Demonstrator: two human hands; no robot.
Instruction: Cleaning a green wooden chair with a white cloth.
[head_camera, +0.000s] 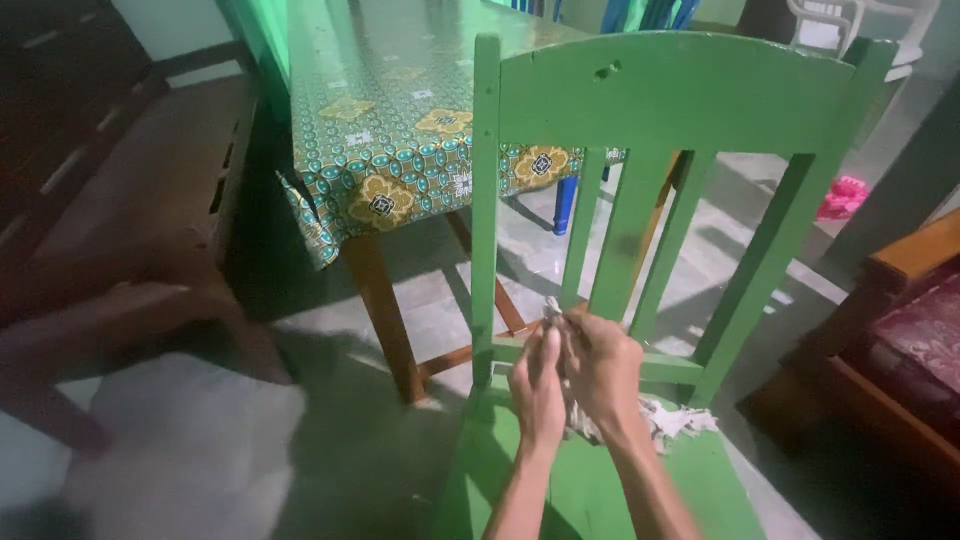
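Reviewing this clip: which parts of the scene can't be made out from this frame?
Head view only:
- Rag: mostly covered by the left hand and right hand; its full shape is hidden.
- Both palms face away, so the grip cannot be told.
- Green chair: legs cut off by the bottom edge.
- Pink thing on the floor: too small and blurred to identify.
- Dark furniture at left: dim and blurred.

A patterned-cloth table and dark wooden bench stand on grey tiled floor.
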